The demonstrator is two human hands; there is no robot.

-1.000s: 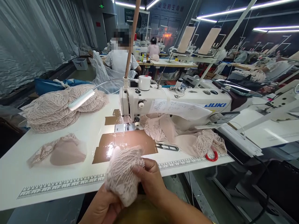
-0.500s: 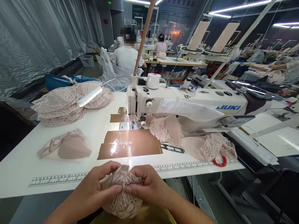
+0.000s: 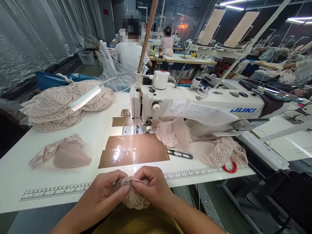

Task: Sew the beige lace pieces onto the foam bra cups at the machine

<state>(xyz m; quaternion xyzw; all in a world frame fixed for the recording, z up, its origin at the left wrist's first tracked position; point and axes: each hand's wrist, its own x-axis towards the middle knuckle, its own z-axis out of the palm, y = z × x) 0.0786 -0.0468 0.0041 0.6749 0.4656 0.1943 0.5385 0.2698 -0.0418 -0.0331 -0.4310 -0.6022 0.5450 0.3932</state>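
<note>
Beige openwork lace, a small bunched piece (image 3: 136,201), sits btwn the worker's two hands at the near edge of the white tabletop (image 3: 103,130), its lower part hanging below the fingers. L hand (image 3: 103,193) pinches the upper edge btwn thumb & fingers; R hand (image 3: 154,187) grips the same edge, thumb tips nr each other. Mustard-coloured cloth (image 3: 136,222) shows just below, at the worker's lap.

Black-printed ruler strip (image 3: 57,191) runs along the table's front, L & R of the hands. Just beyond: shiny brown rectangular sheet (image 3: 138,148), lying flat in front of the white sewing machine w/ blue JUKI lettering (image 3: 180,94). Dark metal thread snips (image 3: 181,154) lie at the sheet's R edge. Further R, a heap of beige lace & smooth moulded cups (image 3: 202,149) lies partly under the machine arm, w/ a red curved handle (image 3: 230,166) poking out at its front.

On the L, one beige cup piece w/ lace edging (image 3: 70,154) lies apart; behind it, a tall stack of beige lace pieces (image 3: 53,105), w/ a white tube lamp (image 3: 85,97) angled in front. Co-worker in white top (image 3: 131,53) sits beyond, back turned.
</note>
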